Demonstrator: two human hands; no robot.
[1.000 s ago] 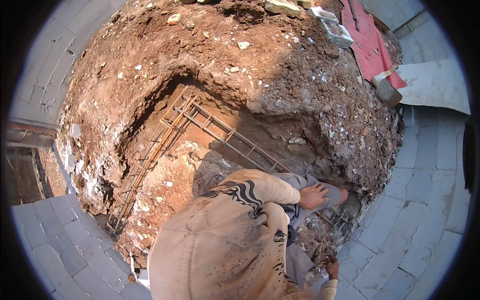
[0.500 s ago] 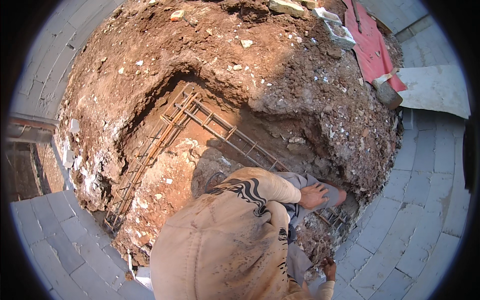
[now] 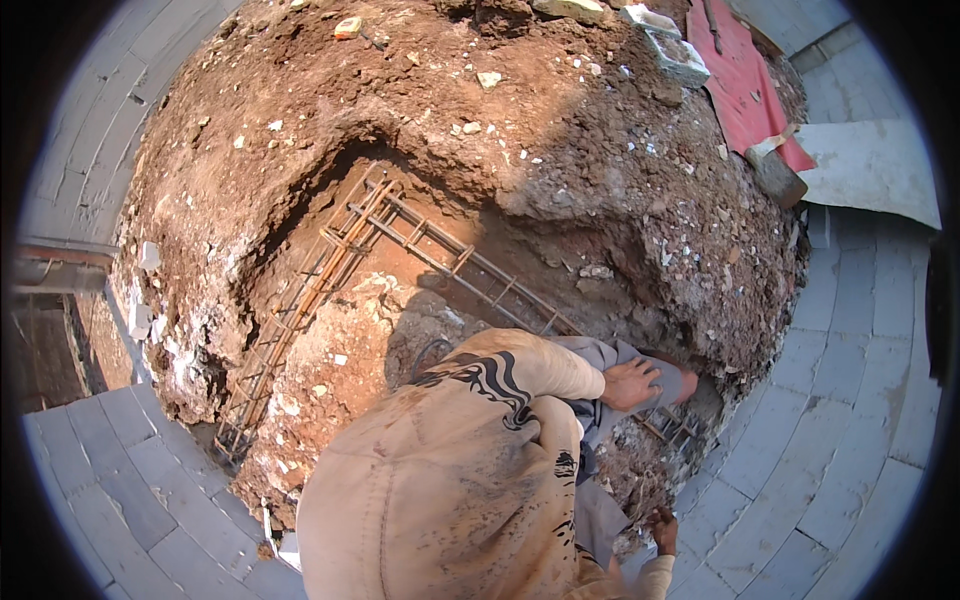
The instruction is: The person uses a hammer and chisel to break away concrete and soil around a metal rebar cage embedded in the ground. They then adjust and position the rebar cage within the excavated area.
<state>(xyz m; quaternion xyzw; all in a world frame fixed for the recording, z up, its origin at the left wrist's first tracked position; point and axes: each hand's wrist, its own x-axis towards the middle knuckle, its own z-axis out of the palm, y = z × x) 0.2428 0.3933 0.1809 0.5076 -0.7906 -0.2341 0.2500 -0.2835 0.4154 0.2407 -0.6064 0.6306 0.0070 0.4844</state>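
Observation:
My left hand [image 3: 631, 385] lies flat on my grey trouser leg [image 3: 600, 350], fingers stretched and a little apart, holding nothing. Lower down, at the right of my body, hangs my right hand [image 3: 661, 531]; its fingers look loosely bent and apart, and no object shows in them. My beige sleeve and shoulder [image 3: 500, 365] fill the lower middle. Beyond my legs, a rusty rebar cage [image 3: 462, 262] lies in the dug trench and meets a second rebar cage [image 3: 290, 315] at a corner. My body hides part of the trench.
Rough soil [image 3: 330, 90] with stone chips banks up around the trench. At the upper right are pale blocks [image 3: 680, 62], a red sheet [image 3: 735, 85], a hoe-like tool head [image 3: 775, 178] and a white panel [image 3: 870, 170]. Grey block walls [image 3: 830, 400] bend along the sides.
The view has shifted slightly, moving the upper ground a little upward. My left hand stays on the leg; the right hand has turned slightly and stays by my side.

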